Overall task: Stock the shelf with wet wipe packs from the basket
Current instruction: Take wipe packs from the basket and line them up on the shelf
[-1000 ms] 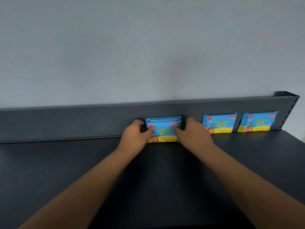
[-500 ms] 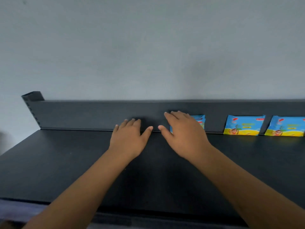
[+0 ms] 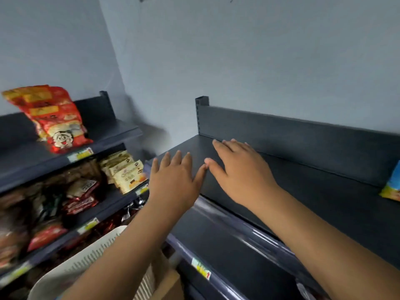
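The stack pinched a second ago is released. The left hand (image 3: 175, 182) and right hand (image 3: 240, 172) are now held flat, fingers spread and empty, over the shelf (image 3: 313, 191). A return to the basket (image 3: 86, 263) is judged next. One pack (image 3: 392, 185) is counted at the right edge, and one basket, its contents hidden.

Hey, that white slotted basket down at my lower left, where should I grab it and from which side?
Take the white basket by its smooth top rim, coming from above. The rim faces up and is exposed, while the slotted wall below slopes away. The left hand is likely better placed: it is open over the dark shelf, its forearm crossing the basket.
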